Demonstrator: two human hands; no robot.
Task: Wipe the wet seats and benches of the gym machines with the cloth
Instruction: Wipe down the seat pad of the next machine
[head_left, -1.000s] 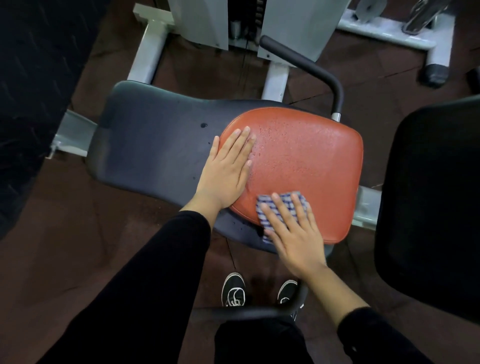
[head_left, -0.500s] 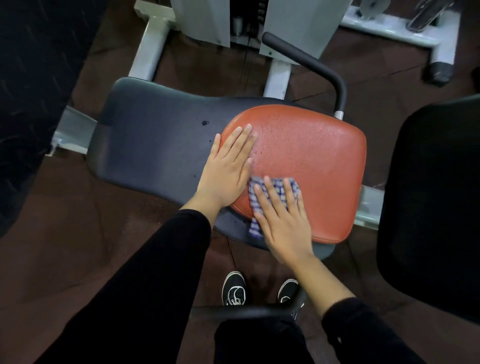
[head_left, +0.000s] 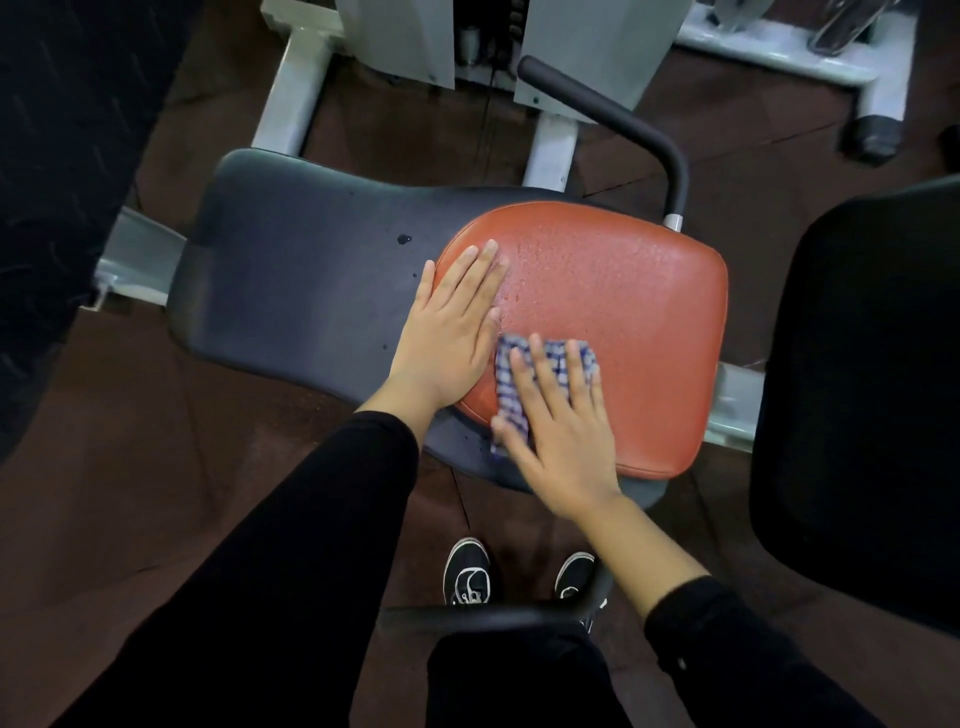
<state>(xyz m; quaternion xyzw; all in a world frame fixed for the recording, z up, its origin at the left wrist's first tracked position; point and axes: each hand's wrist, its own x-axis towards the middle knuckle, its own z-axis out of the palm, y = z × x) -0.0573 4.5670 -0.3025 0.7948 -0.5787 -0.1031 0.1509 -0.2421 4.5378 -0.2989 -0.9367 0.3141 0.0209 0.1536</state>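
On the near left part of the red seat pad (head_left: 613, 322), the right hand (head_left: 558, 431) lies flat with its fingers straight and spread, pressing the blue-and-white checked cloth (head_left: 511, 395) against the vinyl. That grip is apart, not clamped: the fingers press on top of the cloth instead of curling round it, and one corner of the fabric hangs over the pad's near edge by the thumb. Just to the left, the left hand (head_left: 449, 332) also rests with its grip apart, palm down and fingers together, straddling the seam where the red pad meets the dark grey bench (head_left: 291, 291); its little-finger side almost touches the cloth. Fine water droplets bead the red surface beyond both hands, and a few darker drops sit on the grey bench near the left fingertips. A black curved handle (head_left: 623, 124) rises behind the pad from a white machine frame (head_left: 291, 88). A black padded seat (head_left: 872, 384) fills the right edge. Below, between two black sleeves, a pair of black shoes (head_left: 470, 571) with white laces stands on the brown floor (head_left: 114, 467), with a dark bar crossing just in front of them.
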